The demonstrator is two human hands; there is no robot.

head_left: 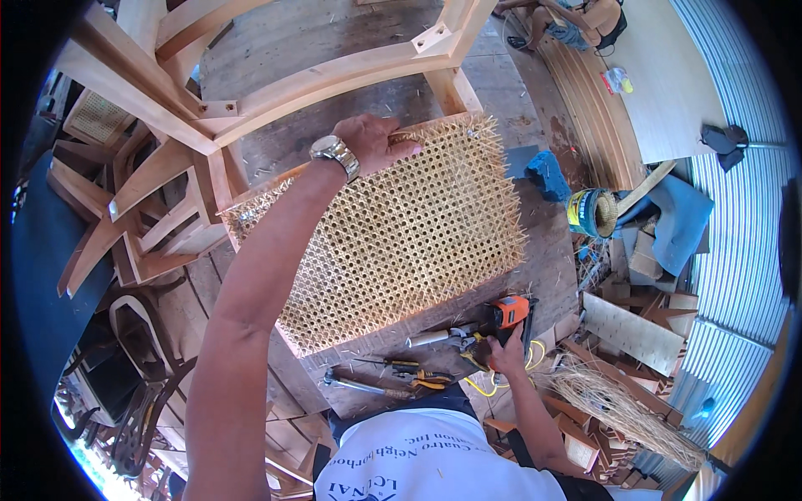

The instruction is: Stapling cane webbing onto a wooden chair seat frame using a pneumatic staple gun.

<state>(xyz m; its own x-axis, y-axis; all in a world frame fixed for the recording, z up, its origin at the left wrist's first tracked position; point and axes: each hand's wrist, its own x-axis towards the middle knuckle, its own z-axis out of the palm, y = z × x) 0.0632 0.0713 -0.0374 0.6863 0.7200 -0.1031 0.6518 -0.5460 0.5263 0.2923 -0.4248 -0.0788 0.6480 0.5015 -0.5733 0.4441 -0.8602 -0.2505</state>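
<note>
A woven cane panel [401, 230] with frayed strand ends lies on the workbench in front of me, backed by a wooden chair frame [334, 79]. My left hand [368, 140], with a metal watch on the wrist, grips the panel's far edge, thumb on the weave and fingers partly hidden behind it. Below the panel's near right corner, my right hand [508, 355] is wrapped round the handle of an orange and black staple gun [508, 313]. A yellow air hose [483, 391] curls beside that hand. The gun's nose is apart from the cane.
Near me lie a hammer [363, 384], yellow-black pliers [430, 380] and a pale-handled tool [430, 338]. A tin can [589, 211] and blue foam [546, 175] are at right. Chair parts [150, 192] crowd the left; cane strands [622, 401] lie lower right. Another person [576, 21] sits far right.
</note>
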